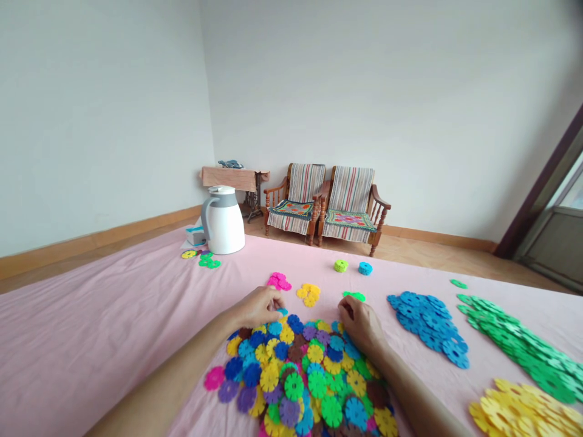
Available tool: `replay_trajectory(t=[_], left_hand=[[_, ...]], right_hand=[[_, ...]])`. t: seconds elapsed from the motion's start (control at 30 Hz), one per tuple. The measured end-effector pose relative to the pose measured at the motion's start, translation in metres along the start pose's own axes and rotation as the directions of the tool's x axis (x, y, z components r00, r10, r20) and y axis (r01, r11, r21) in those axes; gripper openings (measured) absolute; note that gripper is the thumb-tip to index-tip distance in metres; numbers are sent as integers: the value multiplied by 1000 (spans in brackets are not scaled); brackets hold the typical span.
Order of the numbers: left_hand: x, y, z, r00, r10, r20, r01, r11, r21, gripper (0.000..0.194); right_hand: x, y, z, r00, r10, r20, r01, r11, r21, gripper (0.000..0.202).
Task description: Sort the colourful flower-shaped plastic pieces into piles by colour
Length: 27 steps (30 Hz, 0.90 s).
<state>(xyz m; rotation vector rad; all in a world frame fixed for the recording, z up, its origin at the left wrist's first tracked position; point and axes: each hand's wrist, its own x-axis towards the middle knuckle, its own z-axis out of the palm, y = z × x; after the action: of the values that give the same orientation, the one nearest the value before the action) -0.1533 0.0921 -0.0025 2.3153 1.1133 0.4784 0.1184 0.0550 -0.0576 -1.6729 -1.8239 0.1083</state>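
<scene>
A mixed pile of coloured, notched plastic snowflake discs (316,382) spreads over the pink cloth in front of me. At its far left edge my left hand (262,306) is closed in a pinch, with a light blue snowflake disc (283,312) at its fingertips. Over the far right edge, my right hand (362,321) has its fingers curled together; whatever they hold is hidden. Just beyond that hand lie a few green discs (354,296). Small groups of pink discs (279,281) and yellow discs (308,294) lie past the pile, between the hands.
Sorted blue discs (428,325), green discs (519,340) and yellow discs (523,409) lie to the right. A lime stack (340,266) and a blue stack (365,268) stand farther back. At back left is a white jug (228,224). Two wooden armchairs (350,209) stand beyond.
</scene>
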Motion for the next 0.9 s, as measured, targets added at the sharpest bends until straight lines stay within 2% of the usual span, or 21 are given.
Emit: replay_trajectory(t=[0.17,0.33,0.53,0.7,0.9], left_hand=[[4,-3,7,991,-24,-130,27,999,26,22],[3,-1,11,992,-44,-118,45,999,9,21],[1,2,9,995,-94,-33,90,991,-100,17],[-2,9,3,994,-11,108,25,992,-121,16],[-11,19,-4,958,64,281,-23,989,-146,11]], right_hand=[[0,0,0,1000,0,9,0,1000,6,17],[-2,-5,-3,999,-32,5,32,999,-18,17],[-6,-21,-6,998,-44,36,44,999,-1,16],[-12,-40,-12,977,-131,166,104,981,162,20],[-17,-46,-18,944,-214,250,136,946,296,39]])
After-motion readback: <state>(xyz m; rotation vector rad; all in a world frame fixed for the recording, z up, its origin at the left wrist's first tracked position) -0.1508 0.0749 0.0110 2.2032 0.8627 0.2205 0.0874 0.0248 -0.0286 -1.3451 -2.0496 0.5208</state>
